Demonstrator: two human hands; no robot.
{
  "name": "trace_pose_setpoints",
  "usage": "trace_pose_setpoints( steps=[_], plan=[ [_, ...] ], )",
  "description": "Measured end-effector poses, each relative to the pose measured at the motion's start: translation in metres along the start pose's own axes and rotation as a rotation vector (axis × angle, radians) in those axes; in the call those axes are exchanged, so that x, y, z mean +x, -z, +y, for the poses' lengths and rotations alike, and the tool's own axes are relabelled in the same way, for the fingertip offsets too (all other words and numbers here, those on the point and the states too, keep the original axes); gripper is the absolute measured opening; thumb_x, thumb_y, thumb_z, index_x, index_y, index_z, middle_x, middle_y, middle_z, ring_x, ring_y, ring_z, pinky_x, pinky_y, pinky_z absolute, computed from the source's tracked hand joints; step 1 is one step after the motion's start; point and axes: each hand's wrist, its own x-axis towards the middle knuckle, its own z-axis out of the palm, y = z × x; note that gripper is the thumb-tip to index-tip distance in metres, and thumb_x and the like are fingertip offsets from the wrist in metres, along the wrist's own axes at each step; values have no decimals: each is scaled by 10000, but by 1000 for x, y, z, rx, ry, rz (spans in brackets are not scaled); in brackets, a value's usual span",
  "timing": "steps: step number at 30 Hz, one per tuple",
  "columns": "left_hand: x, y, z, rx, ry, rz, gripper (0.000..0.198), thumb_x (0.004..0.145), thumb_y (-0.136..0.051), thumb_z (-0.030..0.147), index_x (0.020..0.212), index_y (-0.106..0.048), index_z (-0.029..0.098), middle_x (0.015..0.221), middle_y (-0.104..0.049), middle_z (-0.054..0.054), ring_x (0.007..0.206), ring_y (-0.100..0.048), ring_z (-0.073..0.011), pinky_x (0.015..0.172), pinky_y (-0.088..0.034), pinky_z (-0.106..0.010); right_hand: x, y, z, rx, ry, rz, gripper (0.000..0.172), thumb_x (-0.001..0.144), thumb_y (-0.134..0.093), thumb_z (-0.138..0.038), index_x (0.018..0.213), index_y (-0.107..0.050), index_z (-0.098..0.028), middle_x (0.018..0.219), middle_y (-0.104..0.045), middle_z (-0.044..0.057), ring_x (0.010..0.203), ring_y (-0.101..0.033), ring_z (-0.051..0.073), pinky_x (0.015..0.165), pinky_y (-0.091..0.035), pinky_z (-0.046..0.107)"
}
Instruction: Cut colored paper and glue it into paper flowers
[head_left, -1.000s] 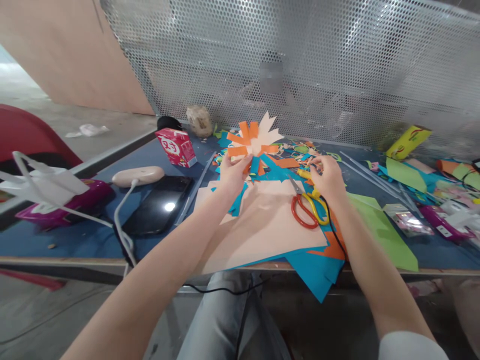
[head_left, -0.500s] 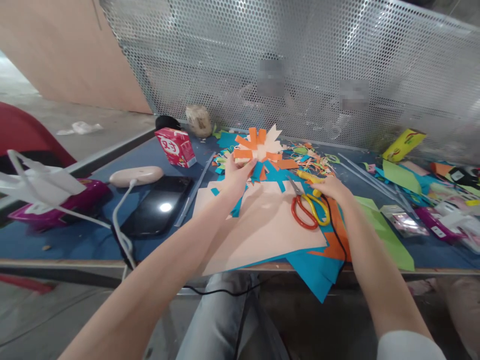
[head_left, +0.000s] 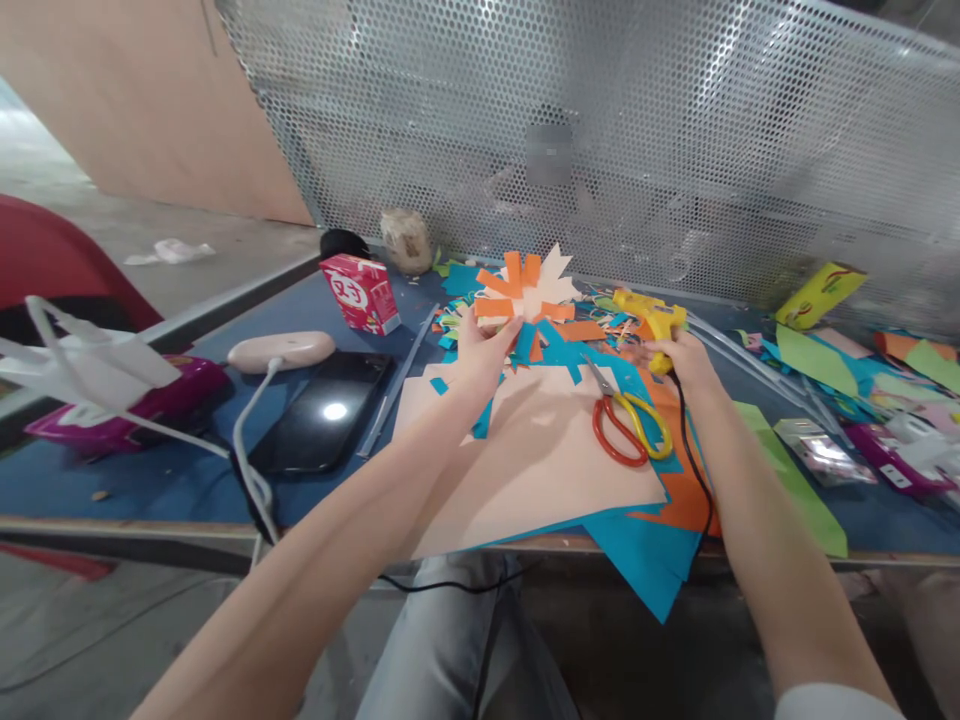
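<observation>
My left hand (head_left: 486,345) pinches the near left edge of a paper cutout (head_left: 531,300), a pale peach piece with orange strips fanned around it. In my right hand (head_left: 681,360) is a yellow glue gun (head_left: 649,315), gripped by its handle with the nozzle pointing left toward the cutout. Its black cord runs down past my wrist. Between my forearms lie peach sheets (head_left: 525,460), with blue and orange paper beneath. Scissors (head_left: 626,430) with one red and one yellow handle rest on the sheets' right side. Blue strips (head_left: 555,345) lie just below the cutout.
On the left are a black phone (head_left: 322,415), a pink-white device (head_left: 281,352) with a cable, a red drink carton (head_left: 361,292) and a purple power strip (head_left: 127,405). Paper scraps and a yellow tube (head_left: 819,296) lie right. A perforated metal panel (head_left: 465,120) stands behind.
My right hand has raised the glue gun from lying low beside the scissors, so more of its body shows. My left hand keeps its pinch on the cutout. The view has shifted slightly.
</observation>
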Motion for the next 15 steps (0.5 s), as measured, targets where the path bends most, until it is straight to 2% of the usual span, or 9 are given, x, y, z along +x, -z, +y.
trace_pose_setpoints(
  steps=[3, 6, 9, 11, 15],
  plan=[
    [2, 1, 0, 2, -19, 28, 417, 543, -739, 194, 890, -507, 202, 736, -686, 26, 609, -644, -111, 609, -517, -224, -7, -10, -3, 28, 177, -30, 426, 537, -687, -209, 886, -445, -234, 886, -642, -8, 587, -636, 143, 474, -492, 263],
    [4, 1, 0, 9, -34, 50, 382, 554, -729, 186, 868, -511, 205, 753, -692, 24, 616, -642, -104, 618, -516, -220, -21, -22, -9, 43, 319, -83, 405, 597, -687, -259, 881, -397, -256, 691, -582, -74, 439, -518, 79, 397, -416, 223],
    [5, 1, 0, 18, -57, 56, 363, 569, -715, 176, 862, -503, 205, 744, -691, 25, 615, -641, -107, 619, -519, -226, -32, -33, -12, 63, 360, -186, 410, 640, -680, -286, 888, -354, -276, 583, -478, -115, 414, -466, 70, 371, -382, 204],
    [6, 2, -1, 29, -68, 56, 359, 577, -708, 175, 868, -500, 205, 728, -687, 29, 602, -636, -105, 613, -520, -227, -35, -37, -10, 16, 386, -201, 398, 668, -670, -323, 886, -341, -280, 594, -467, -111, 405, -449, 67, 358, -374, 207],
    [7, 5, -2, 56, -73, 65, 365, 588, -699, 179, 895, -506, 209, 750, -681, 26, 630, -639, -108, 625, -519, -227, -35, -38, 0, -188, 430, -205, 336, 739, -604, -376, 938, -352, -280, 766, -586, -40, 398, -438, 70, 362, -394, 242]
  ],
)
